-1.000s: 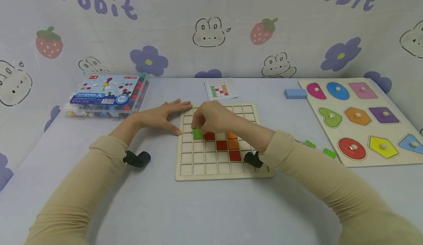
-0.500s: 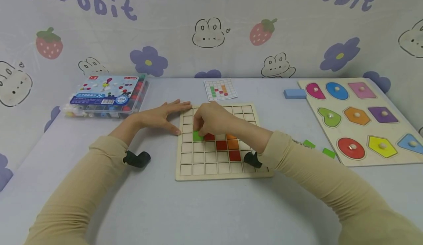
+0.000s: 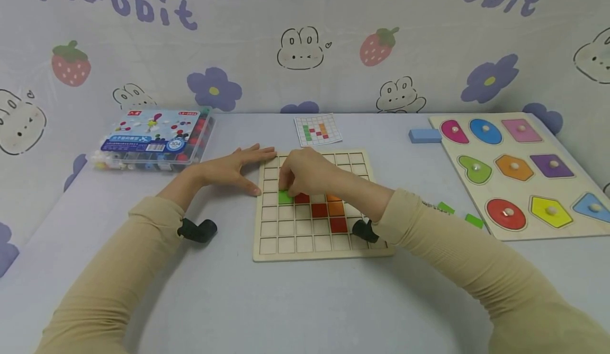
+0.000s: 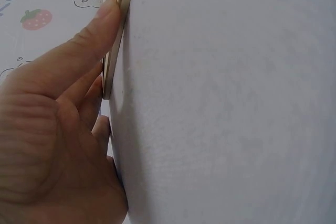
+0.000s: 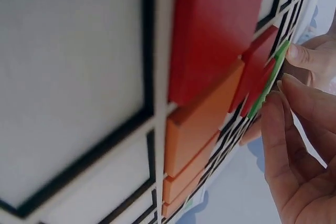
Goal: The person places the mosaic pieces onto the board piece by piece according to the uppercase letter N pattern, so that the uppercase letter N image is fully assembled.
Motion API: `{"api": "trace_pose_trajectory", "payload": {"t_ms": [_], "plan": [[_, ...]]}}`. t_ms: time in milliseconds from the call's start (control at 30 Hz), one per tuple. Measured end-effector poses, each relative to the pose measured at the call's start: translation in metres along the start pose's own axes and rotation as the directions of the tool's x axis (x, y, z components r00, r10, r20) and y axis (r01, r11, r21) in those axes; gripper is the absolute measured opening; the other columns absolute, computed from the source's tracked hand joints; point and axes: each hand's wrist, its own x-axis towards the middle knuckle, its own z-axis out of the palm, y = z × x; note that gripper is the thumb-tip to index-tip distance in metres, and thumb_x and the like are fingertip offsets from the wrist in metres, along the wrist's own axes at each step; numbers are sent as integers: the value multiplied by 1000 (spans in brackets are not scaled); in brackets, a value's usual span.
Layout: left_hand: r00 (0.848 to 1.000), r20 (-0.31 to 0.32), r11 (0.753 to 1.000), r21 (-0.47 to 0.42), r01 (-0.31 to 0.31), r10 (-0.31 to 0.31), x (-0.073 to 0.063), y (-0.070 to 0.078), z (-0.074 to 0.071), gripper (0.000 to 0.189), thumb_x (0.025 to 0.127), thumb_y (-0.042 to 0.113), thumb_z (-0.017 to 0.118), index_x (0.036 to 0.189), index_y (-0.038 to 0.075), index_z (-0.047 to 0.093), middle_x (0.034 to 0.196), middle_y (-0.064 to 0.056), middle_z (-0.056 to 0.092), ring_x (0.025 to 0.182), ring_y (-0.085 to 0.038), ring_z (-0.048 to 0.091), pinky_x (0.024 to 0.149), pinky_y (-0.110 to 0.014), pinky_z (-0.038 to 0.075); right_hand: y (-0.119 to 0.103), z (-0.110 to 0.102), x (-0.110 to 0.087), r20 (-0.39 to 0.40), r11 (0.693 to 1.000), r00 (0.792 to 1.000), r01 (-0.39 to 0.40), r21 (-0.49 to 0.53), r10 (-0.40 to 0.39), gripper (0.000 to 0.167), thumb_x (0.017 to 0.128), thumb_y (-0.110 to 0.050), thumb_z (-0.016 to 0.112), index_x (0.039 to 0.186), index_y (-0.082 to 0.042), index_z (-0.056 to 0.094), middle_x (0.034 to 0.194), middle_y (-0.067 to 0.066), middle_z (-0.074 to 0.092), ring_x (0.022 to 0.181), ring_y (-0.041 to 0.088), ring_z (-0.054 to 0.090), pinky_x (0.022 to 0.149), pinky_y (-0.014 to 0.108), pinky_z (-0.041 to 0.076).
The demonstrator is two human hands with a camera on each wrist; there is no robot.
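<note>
A wooden grid board lies in the middle of the table. My right hand reaches over it, thumb and fingertips pinching a green square tile that lies flat in a cell near the left side. In the right wrist view those fingertips meet at the green tile. Red tiles and orange tiles sit in cells to its right, partly hidden by the right hand. My left hand has its fingers spread and holds nothing; its thumb and fingertips touch the board's left edge.
A printed pattern card lies behind the board. At the right are a blue block, loose green tiles and a knobbed shape puzzle. A clear plastic box stands at the back left.
The green tile in my right fingers has come down slightly and now lies flat in its cell; the right hand lowered with it. The left hand has stayed still.
</note>
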Motion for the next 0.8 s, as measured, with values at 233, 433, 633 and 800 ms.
{"api": "trace_pose_trajectory", "payload": {"t_ms": [233,433,633,800], "plan": [[1000,1,1000,-2,3,-3,-1,0,0,92,84,28,77,158,17,24,170,-1,10,158,-30,-11,126,-57,-14,3,-10,-7,-28,999,999,37,5,-36,16,85,-6,73,99,-9,78,96,4,76,90,16,66,83,29,56],[1000,2,1000,3,-3,3,0,-1,0,92,85,27,77,158,17,23,170,-2,10,157,-31,-11,126,-58,-14,10,-24,-21,-42,999,999,35,19,-34,17,87,-9,72,103,-9,76,96,4,75,89,17,66,81,30,56],[1000,3,1000,4,5,-5,0,0,-1,92,84,28,77,159,18,23,170,-1,9,157,-31,-12,126,-57,-14,20,-39,-35,-75,1000,997,14,8,-13,16,87,-12,71,103,-11,76,95,2,75,90,17,67,82,32,56],[1000,2,1000,3,10,-10,0,0,0,93,84,28,77,159,18,23,170,-1,9,157,-30,-12,126,-56,-14,30,-51,-49,-102,1000,995,-9,9,10,16,88,-14,71,104,-13,76,91,1,74,86,16,64,79,30,54]]}}
